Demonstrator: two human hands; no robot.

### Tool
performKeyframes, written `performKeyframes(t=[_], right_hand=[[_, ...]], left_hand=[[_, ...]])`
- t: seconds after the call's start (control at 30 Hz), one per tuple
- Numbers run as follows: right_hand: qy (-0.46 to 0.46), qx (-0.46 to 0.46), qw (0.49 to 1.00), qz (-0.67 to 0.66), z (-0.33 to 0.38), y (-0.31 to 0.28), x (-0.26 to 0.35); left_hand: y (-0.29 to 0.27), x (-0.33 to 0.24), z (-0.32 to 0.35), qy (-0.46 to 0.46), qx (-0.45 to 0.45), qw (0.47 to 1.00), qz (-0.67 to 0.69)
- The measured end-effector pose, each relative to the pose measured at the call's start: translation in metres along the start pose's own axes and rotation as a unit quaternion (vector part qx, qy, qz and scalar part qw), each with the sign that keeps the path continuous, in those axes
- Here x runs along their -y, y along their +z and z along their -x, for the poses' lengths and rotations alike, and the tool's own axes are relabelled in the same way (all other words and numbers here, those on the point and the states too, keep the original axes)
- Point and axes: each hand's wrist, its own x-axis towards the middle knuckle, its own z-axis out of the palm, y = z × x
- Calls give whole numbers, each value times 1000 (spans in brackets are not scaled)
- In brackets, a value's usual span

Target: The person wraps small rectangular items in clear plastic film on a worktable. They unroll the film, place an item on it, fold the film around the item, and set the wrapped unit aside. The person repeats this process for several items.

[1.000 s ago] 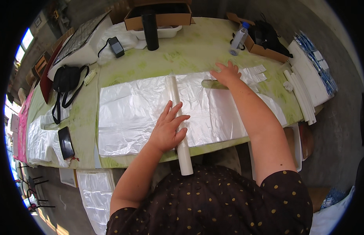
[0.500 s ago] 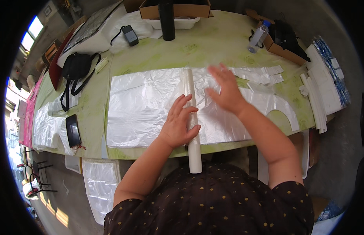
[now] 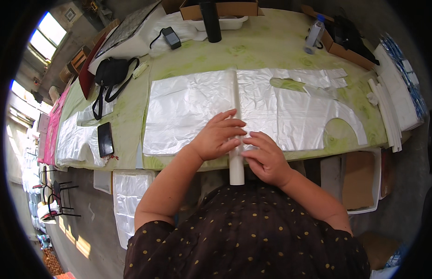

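Note:
A long white tube [image 3: 237, 173], apparently a roll with clear film around it, lies upright in the picture across a stretch of thin white plastic bags or film [image 3: 188, 111]. Over its near half rests my left hand [image 3: 220, 136], fingers spread and touching the tube. My right hand [image 3: 267, 158] is at the tube's right side, its fingers loosely bent and apart, the tips close to the tube. Whether those tips touch it I cannot tell. To the right the plastic ends in strap-like cut-outs [image 3: 350, 121].
On the left are a black phone [image 3: 105, 139], a black bag [image 3: 111, 72] and more plastic [image 3: 81, 139]. A black cylinder [image 3: 210, 23], a handheld device [image 3: 171, 38] and a water bottle [image 3: 314, 35] stand farther back. White tubes [image 3: 385, 114] lie at the right edge.
My right hand has come down and nearer, from the far part of the plastic to beside the tube. My left hand stays on the tube. The whole view has shifted slightly.

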Motion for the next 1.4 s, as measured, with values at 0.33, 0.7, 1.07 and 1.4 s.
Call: performKeyframes(t=[0.33,0.7,1.07,1.4], right_hand=[[20,-19,999,-43,45,-15,16],[2,-1,996,-90,43,-4,11],[28,-16,998,-60,61,-17,10],[57,-41,994,-83,58,-19,18]], left_hand=[[-19,-47,57,-122,-42,974,-184],[-32,-49,63,-303,-87,911,-266],[-71,35,74,-534,-98,771,-334],[-125,106,149,-457,-297,833,-93]])
